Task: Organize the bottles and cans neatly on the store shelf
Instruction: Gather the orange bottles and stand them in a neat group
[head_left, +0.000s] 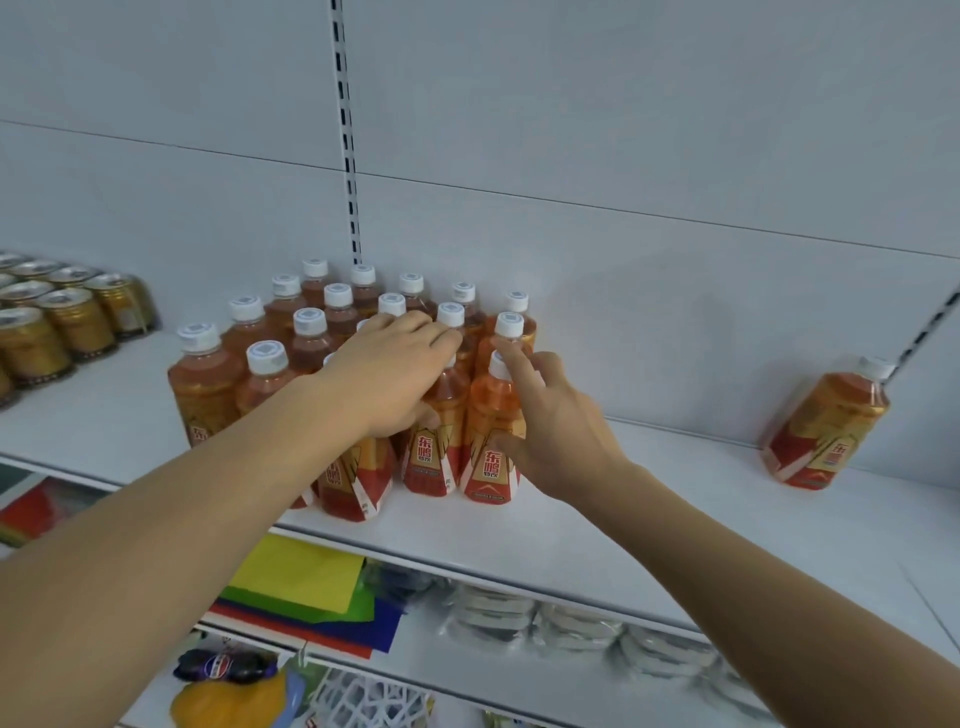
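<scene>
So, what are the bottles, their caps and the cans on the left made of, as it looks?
Bottles: clear glossy plastic, probably; the amber drink shows through above a printed label.
Caps: white opaque plastic, matte, it seems.
Cans: metal, likely; gold sides and shiny silver tops that reflect light.

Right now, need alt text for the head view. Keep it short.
Two bare hands work on a tight cluster of orange drink bottles on a white shelf: the left hand lies over the caps, the right hand touches the front-right bottle. One more bottle stands alone to the right, gold cans at far left.
</scene>
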